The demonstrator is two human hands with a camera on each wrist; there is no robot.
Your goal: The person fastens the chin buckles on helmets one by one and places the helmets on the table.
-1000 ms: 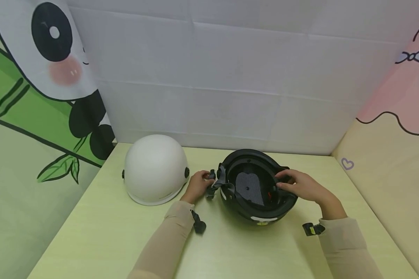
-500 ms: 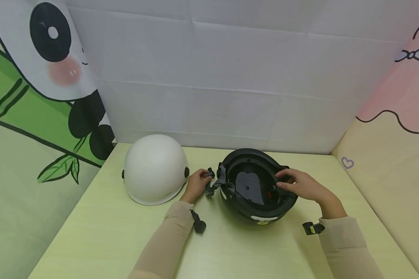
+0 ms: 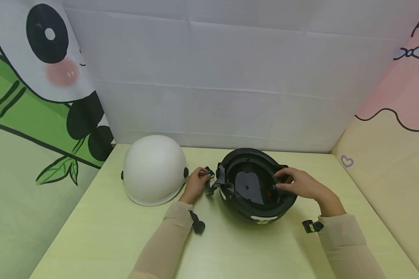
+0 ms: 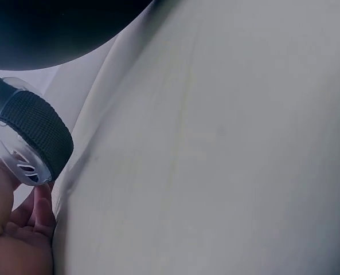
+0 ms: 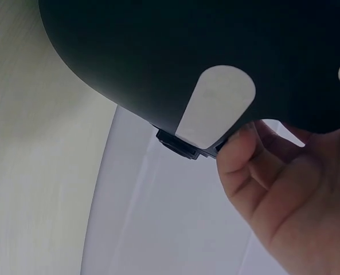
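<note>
A black helmet lies upside down on the table, its dark lining facing up. From its left side hangs a grey chin strap. My left hand pinches the strap's free end between thumb and fingers. In the left wrist view the dark webbing loops through a clear plastic buckle, right by the fingers. My right hand grips the helmet's right rim, some fingertips inside the shell. The right wrist view shows the helmet's dark shell with a pale oblong patch beside the fingers.
A white helmet rests dome up on the table, just left of my left hand. A white sheet closes off the back, with printed walls at both sides. Each wrist carries a small black camera mount.
My left fingers shift the strap's end slightly, turning it up and a little left, away from the helmet. The right hand and both helmets stay in place; the head view drifts slightly.
</note>
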